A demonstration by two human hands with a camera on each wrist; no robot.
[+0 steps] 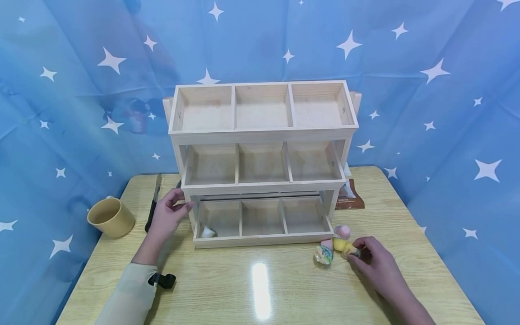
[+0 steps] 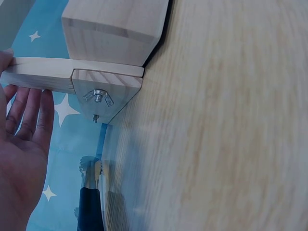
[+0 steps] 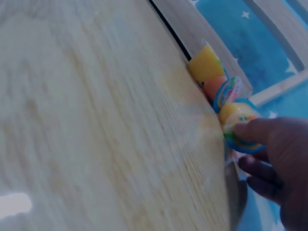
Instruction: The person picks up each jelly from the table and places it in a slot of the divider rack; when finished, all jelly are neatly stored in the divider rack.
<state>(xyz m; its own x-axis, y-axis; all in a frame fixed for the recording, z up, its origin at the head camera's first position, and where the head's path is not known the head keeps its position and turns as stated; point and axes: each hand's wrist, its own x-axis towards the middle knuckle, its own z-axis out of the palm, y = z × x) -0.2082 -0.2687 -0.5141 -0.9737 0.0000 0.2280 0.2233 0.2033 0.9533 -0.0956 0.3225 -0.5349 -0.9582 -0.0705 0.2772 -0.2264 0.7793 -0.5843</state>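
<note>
A three-tier wooden shelf [image 1: 264, 135] stands at the back, each tier split into three compartments. My left hand [image 1: 172, 212] is at its left side; in the left wrist view, thumb and fingers lie on opposite faces of a wooden bar [image 2: 43, 72] of the frame. A small white cup [image 1: 208, 232] sits in the bottom left compartment. By the shelf's front right corner, my right hand [image 1: 375, 262] pinches a yellow jelly cup [image 3: 236, 118] with a printed lid. Beside it are another yellow cup [image 1: 339, 244] and pink ones [image 1: 342, 232], one showing its colourful lid [image 1: 323, 255].
A tan mug [image 1: 111, 217] stands at the table's left edge. Between it and the shelf lies a knife [image 1: 154, 203] with a black handle. A brown packet [image 1: 351, 196] lies behind the shelf's right side. A starry blue curtain [image 1: 447, 135] surrounds the table [image 1: 227, 289].
</note>
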